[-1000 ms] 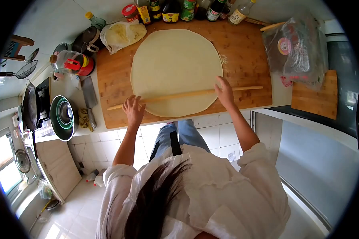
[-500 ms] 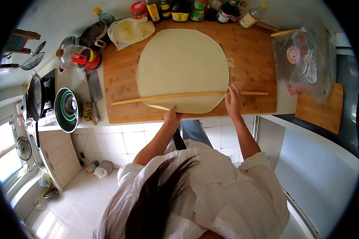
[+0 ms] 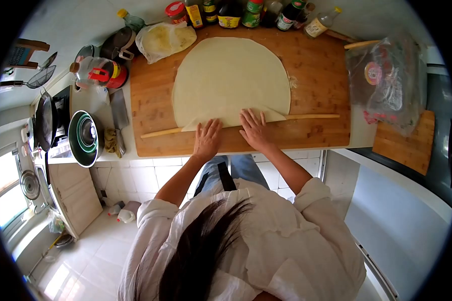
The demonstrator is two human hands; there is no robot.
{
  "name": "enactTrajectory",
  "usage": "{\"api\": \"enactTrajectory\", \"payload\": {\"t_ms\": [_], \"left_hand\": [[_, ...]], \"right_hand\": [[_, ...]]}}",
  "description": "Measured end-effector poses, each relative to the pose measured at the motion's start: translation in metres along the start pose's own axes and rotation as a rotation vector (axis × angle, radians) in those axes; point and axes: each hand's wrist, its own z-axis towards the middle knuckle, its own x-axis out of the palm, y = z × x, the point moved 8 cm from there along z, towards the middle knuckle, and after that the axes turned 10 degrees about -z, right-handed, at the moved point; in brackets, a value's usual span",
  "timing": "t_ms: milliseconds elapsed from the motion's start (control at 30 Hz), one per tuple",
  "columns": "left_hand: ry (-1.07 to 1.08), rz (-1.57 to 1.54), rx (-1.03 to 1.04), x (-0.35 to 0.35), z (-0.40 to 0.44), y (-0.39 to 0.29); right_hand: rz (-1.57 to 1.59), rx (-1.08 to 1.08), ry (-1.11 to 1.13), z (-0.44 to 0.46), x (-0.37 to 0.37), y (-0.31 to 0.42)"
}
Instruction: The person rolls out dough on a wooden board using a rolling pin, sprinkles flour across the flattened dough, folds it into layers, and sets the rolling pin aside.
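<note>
A large round sheet of dough (image 3: pixel 231 75) lies on the wooden board (image 3: pixel 319 75). Its near edge is folded up over the long thin rolling pin (image 3: pixel 314 116), whose middle is hidden and whose two ends stick out at the sides. Fingers spread, my left hand (image 3: pixel 207 139) rests on the folded dough left of centre. My right hand (image 3: pixel 254 130) lies on the fold just right of it, also with fingers apart. Neither hand grasps anything.
Bottles and jars (image 3: pixel 229 14) line the board's back edge, beside a bag (image 3: pixel 165 41). On the left are a cleaver (image 3: pixel 119 108), a cloth (image 3: pixel 110 140) and nested bowls (image 3: pixel 87 135). Plastic bags (image 3: pixel 386 80) and a small board (image 3: pixel 406 140) are at right.
The dough's near edge has been lifted and folded over the rolling pin. My left hand first moved right to that edge, and both hands now lie on the fold, closer together.
</note>
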Motion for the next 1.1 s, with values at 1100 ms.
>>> {"api": "enactTrajectory", "payload": {"t_ms": [1100], "left_hand": [[-0.151, -0.025, -0.139, 0.016, 0.060, -0.010]], "right_hand": [[-0.081, 0.270, 0.004, 0.045, -0.005, 0.002]]}}
